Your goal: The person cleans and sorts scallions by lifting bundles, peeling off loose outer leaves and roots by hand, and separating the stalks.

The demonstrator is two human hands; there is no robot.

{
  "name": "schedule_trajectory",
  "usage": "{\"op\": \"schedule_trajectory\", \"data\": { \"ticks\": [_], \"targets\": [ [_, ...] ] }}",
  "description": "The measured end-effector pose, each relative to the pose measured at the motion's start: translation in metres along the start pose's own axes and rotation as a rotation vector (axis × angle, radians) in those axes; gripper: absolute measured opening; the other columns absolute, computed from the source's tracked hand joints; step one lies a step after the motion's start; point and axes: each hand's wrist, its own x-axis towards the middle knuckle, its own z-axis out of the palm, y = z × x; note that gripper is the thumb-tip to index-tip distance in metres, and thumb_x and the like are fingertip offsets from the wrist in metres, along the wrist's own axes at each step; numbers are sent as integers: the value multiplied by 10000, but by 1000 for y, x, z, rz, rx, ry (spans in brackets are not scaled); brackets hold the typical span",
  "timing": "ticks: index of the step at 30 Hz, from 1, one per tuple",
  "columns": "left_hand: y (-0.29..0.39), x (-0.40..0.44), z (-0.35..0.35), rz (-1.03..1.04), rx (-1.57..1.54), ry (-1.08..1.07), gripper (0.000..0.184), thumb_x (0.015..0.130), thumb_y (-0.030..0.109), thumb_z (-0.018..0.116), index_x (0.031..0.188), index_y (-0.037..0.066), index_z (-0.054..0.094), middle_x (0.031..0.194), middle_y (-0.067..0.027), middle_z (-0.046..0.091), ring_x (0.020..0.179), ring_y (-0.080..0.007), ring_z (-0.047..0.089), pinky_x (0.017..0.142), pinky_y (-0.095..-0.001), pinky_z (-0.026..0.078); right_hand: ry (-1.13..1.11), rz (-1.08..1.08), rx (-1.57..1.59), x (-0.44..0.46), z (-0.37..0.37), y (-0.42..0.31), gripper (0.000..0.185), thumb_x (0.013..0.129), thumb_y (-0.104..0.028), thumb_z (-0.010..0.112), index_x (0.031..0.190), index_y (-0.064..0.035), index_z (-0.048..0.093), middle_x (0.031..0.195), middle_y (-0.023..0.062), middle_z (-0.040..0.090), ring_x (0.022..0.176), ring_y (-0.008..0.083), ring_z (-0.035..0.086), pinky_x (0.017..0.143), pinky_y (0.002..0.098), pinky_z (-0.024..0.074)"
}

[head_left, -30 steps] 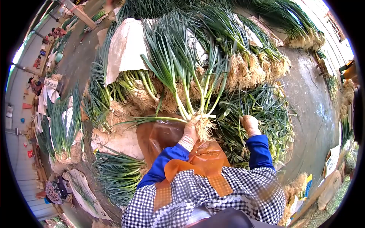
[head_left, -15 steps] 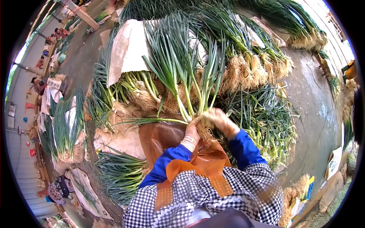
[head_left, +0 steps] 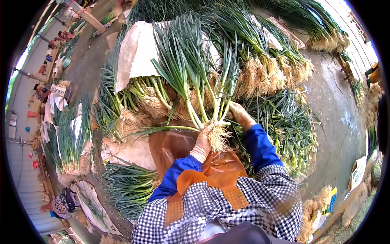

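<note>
While a bundle (head_left: 130, 185) lies set down at lower left, one stalk (head_left: 178, 127) splays sideways from the onions (head_left: 199, 101), whose bases the left hand (head_left: 204, 140) grips with fingers wrapped around them; these look unfinished. Beside their rightmost stems is the right hand (head_left: 241, 116), though I cannot tell whether its fingers pinch one; farther right, a leaf heap (head_left: 282, 126) suggests much done, how much remains being unclear.
</note>
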Motion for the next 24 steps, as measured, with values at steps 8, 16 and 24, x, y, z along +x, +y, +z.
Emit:
{"op": "schedule_trajectory", "data": {
  "ticks": [8, 16, 24],
  "targets": [
    [-6, -34, 15, 2, 231, 80, 261, 817, -3, 603, 1076, 12, 570, 953, -103, 624, 832, -200, 622, 775, -319, 525, 555, -457, -1117, 4, 59, -37, 334, 780, -433, 626, 778, -101, 586, 679, 129, 621, 622, 315, 608, 568, 393, 479],
    [-22, -11, -26, -111, -36, 90, 229, 833, 86, 524, 1036, -15, 559, 841, -90, 603, 715, -207, 593, 669, -302, 515, 172, -580, -1035, -16, 25, 20, 199, 857, -243, 590, 780, -60, 599, 601, 57, 518, 538, 154, 492, 527, 289, 429],
    [10, -8, -32, -228, -286, -477, 207, 925, 132, 429, 1101, 69, 517, 911, -92, 562, 835, -229, 562, 733, -380, 494, 272, 217, -1766, -78, -98, -7, 325, 768, -408, 646, 857, -95, 632, 670, 105, 638, 641, 270, 637, 578, 378, 497]
  ]
}}
